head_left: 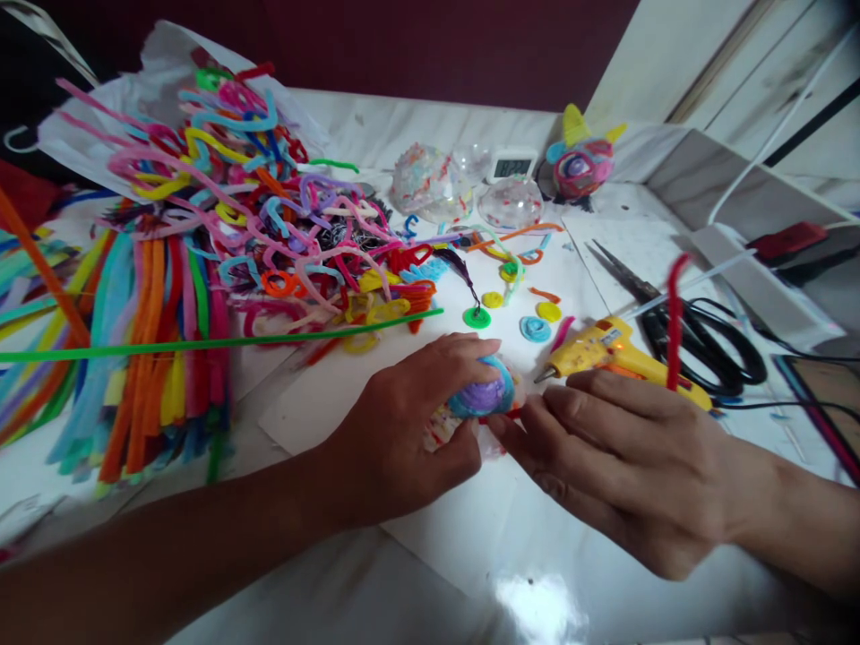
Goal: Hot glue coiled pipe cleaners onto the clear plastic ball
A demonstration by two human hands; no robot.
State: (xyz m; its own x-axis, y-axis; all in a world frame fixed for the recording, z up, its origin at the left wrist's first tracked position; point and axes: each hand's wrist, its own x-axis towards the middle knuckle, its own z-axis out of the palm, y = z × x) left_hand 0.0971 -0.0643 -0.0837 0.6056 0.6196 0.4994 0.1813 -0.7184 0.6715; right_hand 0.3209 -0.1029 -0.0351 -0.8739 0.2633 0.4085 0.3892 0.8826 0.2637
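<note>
My left hand is wrapped round a small clear ball with coloured specks, close above the white paper. On the ball's near side sits a coil of purple pipe cleaner ringed in blue. My right hand pinches a red pipe cleaner; its short end lies against the ball below the coil, and the rest rises behind my knuckles. Just beyond that hand lies a yellow glue gun, nozzle pointing left. A green button-like disc and a blue coil rest on the paper.
Loose bent pipe cleaners heap at the back left, beside bundled straight ones. Black-handled scissors lie at right, near a phone-like device. Clear balls, a digital clock and a decorated ball stand behind.
</note>
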